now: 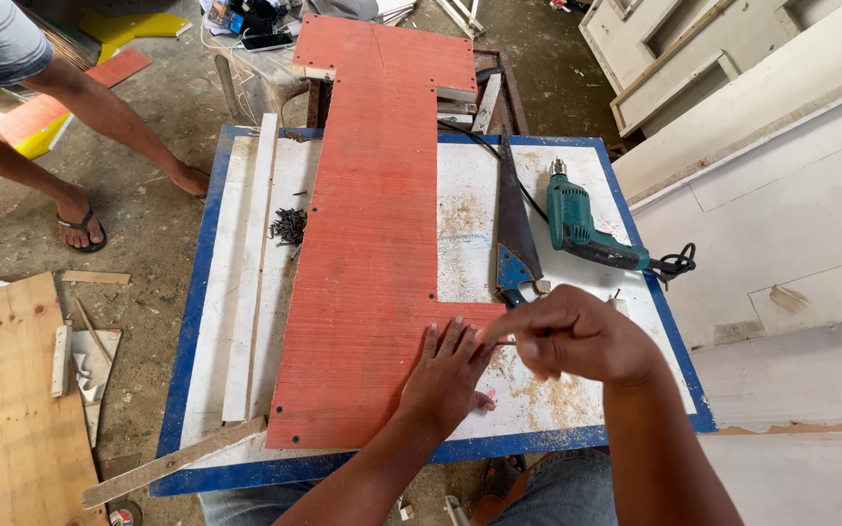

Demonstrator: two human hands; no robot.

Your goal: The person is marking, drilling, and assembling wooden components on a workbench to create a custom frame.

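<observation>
A long red board (372, 244) lies on a white table top with a blue edge (192, 321). My left hand (445, 375) rests flat on the board's near right corner, fingers spread. My right hand (577, 336) hovers just right of it, fingers pinched on a thin pencil-like stick that points toward the left fingers. A hand saw (516, 229) with a blue handle lies right beside my right hand. A teal electric drill (582, 229) lies on the table further right.
A pile of dark nails (288, 226) sits left of the red board, beside white wood strips (250, 263). Another person's arm (119, 122) and sandalled foot (80, 226) are at the upper left. Plywood (12, 409) lies on the floor at left, white panels (791, 205) at right.
</observation>
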